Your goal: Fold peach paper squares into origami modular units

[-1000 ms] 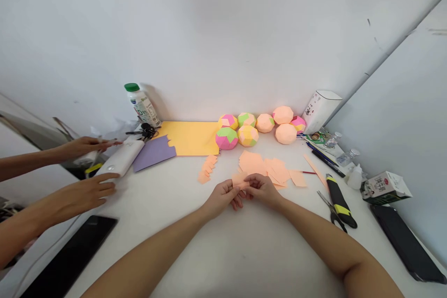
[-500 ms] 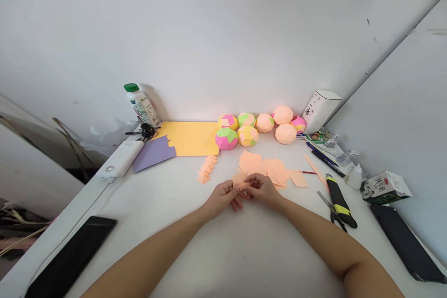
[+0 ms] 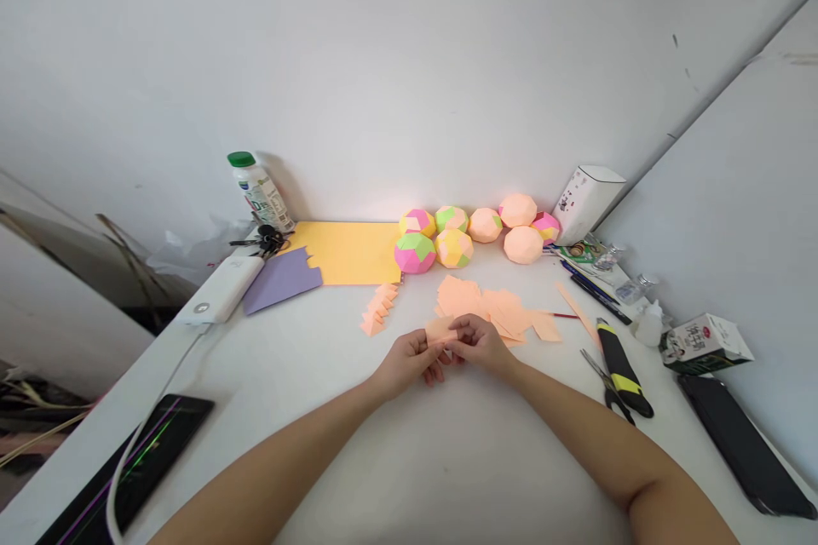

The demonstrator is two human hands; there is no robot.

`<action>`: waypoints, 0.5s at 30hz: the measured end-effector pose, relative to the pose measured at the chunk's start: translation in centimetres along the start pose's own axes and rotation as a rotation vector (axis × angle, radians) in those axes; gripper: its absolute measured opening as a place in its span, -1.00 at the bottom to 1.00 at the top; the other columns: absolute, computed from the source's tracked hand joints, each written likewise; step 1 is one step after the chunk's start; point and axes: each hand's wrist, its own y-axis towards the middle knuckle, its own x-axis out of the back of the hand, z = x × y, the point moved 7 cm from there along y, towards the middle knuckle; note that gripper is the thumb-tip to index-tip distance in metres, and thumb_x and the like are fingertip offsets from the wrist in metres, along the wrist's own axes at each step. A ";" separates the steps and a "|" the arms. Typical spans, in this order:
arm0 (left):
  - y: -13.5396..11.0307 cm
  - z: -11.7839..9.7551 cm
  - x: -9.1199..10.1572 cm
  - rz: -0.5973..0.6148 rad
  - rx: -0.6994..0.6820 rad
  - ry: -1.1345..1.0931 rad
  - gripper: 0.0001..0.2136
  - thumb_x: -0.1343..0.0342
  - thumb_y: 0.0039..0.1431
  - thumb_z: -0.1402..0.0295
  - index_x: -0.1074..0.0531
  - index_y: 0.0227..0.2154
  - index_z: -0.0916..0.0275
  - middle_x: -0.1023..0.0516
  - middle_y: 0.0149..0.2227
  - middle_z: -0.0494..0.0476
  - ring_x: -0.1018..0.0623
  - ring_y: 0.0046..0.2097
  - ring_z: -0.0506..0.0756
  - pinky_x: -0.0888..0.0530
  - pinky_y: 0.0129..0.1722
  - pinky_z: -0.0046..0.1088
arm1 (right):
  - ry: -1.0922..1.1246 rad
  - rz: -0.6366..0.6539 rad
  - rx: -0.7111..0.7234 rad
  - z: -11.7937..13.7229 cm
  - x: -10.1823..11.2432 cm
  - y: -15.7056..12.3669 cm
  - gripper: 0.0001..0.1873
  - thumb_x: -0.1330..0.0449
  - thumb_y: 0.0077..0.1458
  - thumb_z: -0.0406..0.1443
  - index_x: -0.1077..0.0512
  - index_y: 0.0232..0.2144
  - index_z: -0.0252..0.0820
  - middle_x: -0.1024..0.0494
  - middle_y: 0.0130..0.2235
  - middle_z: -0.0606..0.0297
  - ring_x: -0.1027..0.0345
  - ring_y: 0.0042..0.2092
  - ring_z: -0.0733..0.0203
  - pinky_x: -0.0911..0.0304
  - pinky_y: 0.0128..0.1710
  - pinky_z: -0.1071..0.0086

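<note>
Between my two hands is a small peach paper piece, gripped by both and partly covered by the fingers. My left hand pinches its left and lower edge. At its right side, my right hand pinches it between thumb and fingers. Just beyond the hands lie loose peach paper pieces in an overlapping spread. A short row of folded peach paper units sits to the left. Farther back, several paper balls in peach, yellow, green and pink rest against the wall.
At the right lie scissors, a yellow-black cutter, pens, a glue bottle and a milk carton. Yellow card, purple card, a bottle, a white power bank and a phone are left.
My hands stay nearly in place, with the peach piece turned slightly in the fingers. At the left, the phone's screen now shows coloured light and the white cable has shifted across it.
</note>
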 end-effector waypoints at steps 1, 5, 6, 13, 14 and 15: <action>0.0 0.0 0.0 0.000 0.004 -0.009 -0.67 -0.07 0.06 0.08 -0.34 -0.36 0.31 -0.53 -0.41 0.14 -0.51 -0.54 0.01 -0.41 -0.60 -0.50 | 0.007 -0.002 0.003 0.0 0.0 0.0 -0.65 -0.25 -0.07 -0.21 -0.24 -0.26 -0.18 -0.34 -0.60 0.50 -0.29 -0.58 0.35 -0.23 -0.56 0.45; 0.0 0.0 0.2 -0.009 0.020 -0.057 -0.67 -0.09 0.05 0.08 -0.31 -0.38 0.30 -0.54 -0.41 0.13 -0.51 -0.55 0.01 -0.40 -0.60 -0.50 | 0.042 0.015 -0.024 -0.1 0.0 0.2 -0.45 -0.24 -0.04 -0.19 -0.11 -0.05 -0.15 -0.29 -0.57 0.53 -0.35 -0.53 0.31 -0.26 -0.52 0.43; 0.0 0.0 0.2 -0.007 0.019 -0.069 -0.67 -0.09 0.05 0.08 -0.30 -0.39 0.30 -0.54 -0.41 0.13 -0.51 -0.55 0.01 -0.40 -0.60 -0.50 | 0.038 0.035 -0.032 -0.1 -0.1 0.3 -0.49 -0.22 -0.03 -0.18 -0.14 -0.06 -0.16 -0.30 -0.55 0.51 -0.35 -0.51 0.31 -0.26 -0.52 0.43; 0.1 0.0 0.2 -0.003 0.011 -0.082 -0.66 -0.09 0.03 0.07 -0.30 -0.40 0.30 -0.54 -0.42 0.14 -0.51 -0.55 0.01 -0.40 -0.63 -0.51 | -0.077 0.082 -0.061 0.1 -0.6 0.1 -0.67 -0.15 0.02 -0.10 -0.24 -0.58 -0.20 -0.40 -0.58 0.36 -0.31 -0.51 0.31 -0.23 -0.53 0.43; 0.1 0.0 0.2 -0.010 0.018 -0.075 -0.66 -0.10 0.03 0.07 -0.30 -0.40 0.30 -0.54 -0.43 0.14 -0.51 -0.56 0.01 -0.39 -0.63 -0.52 | -0.076 0.079 -0.063 0.1 -0.5 0.1 -0.67 -0.15 0.02 -0.10 -0.24 -0.58 -0.20 -0.40 -0.58 0.36 -0.31 -0.52 0.30 -0.23 -0.53 0.43; 0.1 0.0 0.2 -0.018 0.025 -0.068 -0.66 -0.10 0.02 0.06 -0.30 -0.41 0.30 -0.53 -0.44 0.12 -0.50 -0.56 0.01 -0.39 -0.64 -0.52 | -0.073 0.080 -0.064 0.1 -0.5 0.1 -0.67 -0.15 0.02 -0.10 -0.25 -0.59 -0.20 -0.41 -0.57 0.36 -0.32 -0.52 0.30 -0.24 -0.53 0.43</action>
